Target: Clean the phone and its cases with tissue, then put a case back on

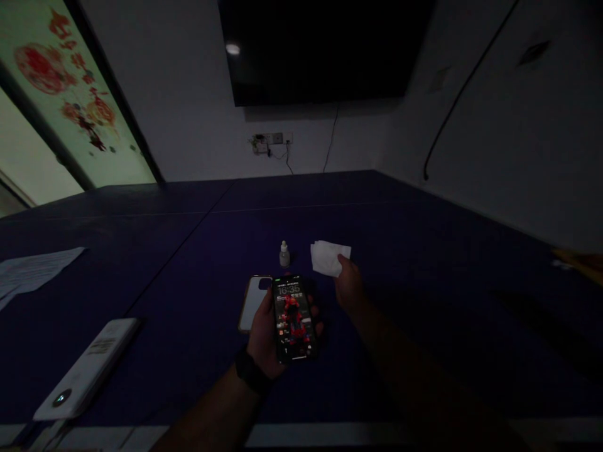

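Observation:
My left hand (264, 339) is wrapped round a smartphone (294, 320), whose lit screen faces up and shows 16:35 over a red figure. Between the thumb and fingers of my right hand (349, 282) is a folded white tissue (327, 257), held a little right of the phone and apart from it. A phone case (252, 304) with a camera cutout lies on the blue table, partly hidden behind my left hand. Just beyond the phone stands a small bottle (284, 256) with a white cap, upright.
A long white device (89, 370) with a cable rests at the table's (188, 376) near left. Paper sheets (38, 270) lie farther left. Past the table, a wall carries a dark screen (325, 50) and sockets (276, 139). Something yellowish (581, 263) lies at the right edge.

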Motion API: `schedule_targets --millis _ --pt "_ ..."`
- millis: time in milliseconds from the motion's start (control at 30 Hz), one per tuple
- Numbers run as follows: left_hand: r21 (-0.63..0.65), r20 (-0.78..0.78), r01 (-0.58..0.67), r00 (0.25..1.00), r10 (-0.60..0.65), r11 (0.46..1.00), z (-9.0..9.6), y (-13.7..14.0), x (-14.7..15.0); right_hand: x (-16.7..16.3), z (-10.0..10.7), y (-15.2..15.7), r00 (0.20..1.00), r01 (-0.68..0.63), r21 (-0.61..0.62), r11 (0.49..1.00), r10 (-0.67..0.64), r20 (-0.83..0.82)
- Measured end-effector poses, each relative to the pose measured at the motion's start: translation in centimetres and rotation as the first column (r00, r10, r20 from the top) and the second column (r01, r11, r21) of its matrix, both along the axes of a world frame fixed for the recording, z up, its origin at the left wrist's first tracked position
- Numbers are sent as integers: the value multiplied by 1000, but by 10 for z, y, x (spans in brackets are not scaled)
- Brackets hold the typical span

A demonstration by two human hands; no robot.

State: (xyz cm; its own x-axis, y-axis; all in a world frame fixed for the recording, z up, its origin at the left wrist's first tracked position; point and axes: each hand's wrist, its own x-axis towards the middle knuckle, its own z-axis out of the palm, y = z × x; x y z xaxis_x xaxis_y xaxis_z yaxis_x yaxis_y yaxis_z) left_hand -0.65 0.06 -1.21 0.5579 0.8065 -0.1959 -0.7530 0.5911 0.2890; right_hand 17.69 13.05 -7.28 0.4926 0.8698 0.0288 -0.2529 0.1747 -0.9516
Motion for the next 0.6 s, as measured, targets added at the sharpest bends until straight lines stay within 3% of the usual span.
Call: schedule_targets --millis 233,300,367,400,467,500,533,600 --pt "12 -44 26 999 -26 1000 1 3 1 0 24 -28 950 -136 113 984 97 298" --pt "21 -42 21 999 -21 1000 -3 6 2 -7 38 -46 884 -272 164 948 178 432" --pt "11 -28 -29 999 29 1000 -11 8 3 -19 51 -66 778 -448 191 874 275 565" --pt "-3 -20 -69 997 69 998 -15 8 2 -26 57 -77 678 -567 184 803 329 658" --pt "-28 -10 -165 986 164 986 -24 10 -1 -37 66 -94 253 -796 59 603 243 936" --pt "-39 -7 -207 978 206 978 -26 11 -4 -40 68 -101 98 -838 -17 545 182 978" --pt "-48 -7 -230 973 230 972 -28 12 -6 -41 70 -105 -19 -862 -78 500 121 992" --pt "-47 -5 -237 972 237 970 -27 16 -8 -38 71 -107 -126 -871 -124 476 27 992"
